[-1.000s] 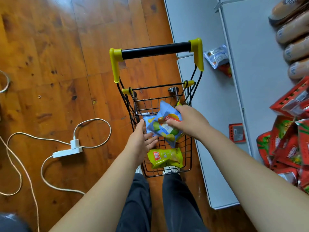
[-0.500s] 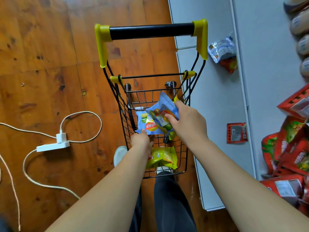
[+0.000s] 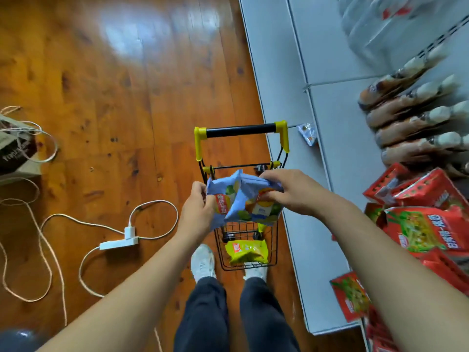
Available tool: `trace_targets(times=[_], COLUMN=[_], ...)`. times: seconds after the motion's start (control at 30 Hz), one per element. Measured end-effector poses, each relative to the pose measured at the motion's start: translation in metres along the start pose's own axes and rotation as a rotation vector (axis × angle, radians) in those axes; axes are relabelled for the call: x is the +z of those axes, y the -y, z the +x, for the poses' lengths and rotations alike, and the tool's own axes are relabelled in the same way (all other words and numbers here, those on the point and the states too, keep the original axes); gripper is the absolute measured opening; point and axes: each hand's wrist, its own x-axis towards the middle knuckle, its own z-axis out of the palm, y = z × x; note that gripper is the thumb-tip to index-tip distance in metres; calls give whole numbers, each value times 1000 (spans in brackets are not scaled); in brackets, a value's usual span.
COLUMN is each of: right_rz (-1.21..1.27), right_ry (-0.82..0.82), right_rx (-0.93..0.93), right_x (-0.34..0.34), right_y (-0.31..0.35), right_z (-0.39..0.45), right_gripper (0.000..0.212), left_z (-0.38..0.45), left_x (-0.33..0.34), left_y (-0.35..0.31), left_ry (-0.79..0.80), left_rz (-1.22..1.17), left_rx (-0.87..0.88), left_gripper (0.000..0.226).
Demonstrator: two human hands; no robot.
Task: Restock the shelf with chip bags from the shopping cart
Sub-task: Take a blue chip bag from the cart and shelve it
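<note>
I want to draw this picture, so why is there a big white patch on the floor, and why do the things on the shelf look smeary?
Head view: the white patch is glare on the shiny wood floor; the bottles on the shelf are motion-blurred; the hands holding the blue chip bags stay fairly sharp.

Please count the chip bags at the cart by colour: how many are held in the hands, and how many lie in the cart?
Blue chip bags, held above the cart: 2 (left hand grips one, right hand grips the other)
Yellow chip bag, lying in the shopping cart: 1
Total: 3
</note>
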Motion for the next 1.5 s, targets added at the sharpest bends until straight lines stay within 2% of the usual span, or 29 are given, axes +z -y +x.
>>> trace_targets(times=[0.1, 0.2, 0.37, 0.43, 0.5, 0.57, 0.63, 0.67, 0.73, 0.8, 0.97, 1.03, 1.13, 1.27, 1.33, 1.43, 1.5], right_rz=[-141, -138, 179, 346, 430, 492, 554, 564, 552, 558, 253, 210, 103, 23, 104, 444, 730], right_ry=[63, 63, 135, 104, 50, -12, -55, -78, -131, -213, -427, -511, -626, -847, -986, -1177, -1228], right_rx=[-119, -209, -179, -150, -165, -161, -161, -156, -153, -139, -143, -150, -162, -93, -23, 55, 82], right_x=[-42, -83, -146, -168, -185, -197, -208, -214, -227, -240, -259, -255, -246, -238, -229, -205, -182], right_y=[50, 105, 180, 202, 220, 232, 240, 243, 245, 246, 244, 247, 254, 270, 278, 284, 285], right_z=[-27, -57, -116, -142, -166, -184, -197, -203, -210, -216, -223, -226, -236, -260, -280, -320, -353], right_gripper=[21, 30, 24, 15, 25, 28, 18, 16, 18, 15, 12, 10, 6, 15, 20, 68, 98], left_z=[-24, -55, -96, -114, -135, -157, -172, -175, -175, -175, -217, -236, -257, -270, -275, -287, -297], left_x=[-57, -109, -179, -203, -223, -239, -253, -259, -266, -265, -247, -242, -238, -239, -234, -218, -200], left_y=[-53, -120, -225, -264, -300, -328, -340, -340, -332, -323, -336, -347, -359, -359, -359, -357, -355], left_ry=[128, 263, 351, 392, 419, 425, 397, 421, 559, 717, 749, 752, 749, 751, 803, 867, 937], left_rz=[95, 235, 203, 319, 409, 360, 198, 53, -228, -279, -42, -32, -38, -46, -113, -231, -226], left_rx=[192, 365, 399, 420, 423, 423, 380, 299, 110, 47, 145, 208, 307, 409, 429, 400, 390], left_gripper=[1, 10, 2, 3, 3, 17, 33, 43, 72, 91, 78, 66, 62, 75, 69, 44, 46])
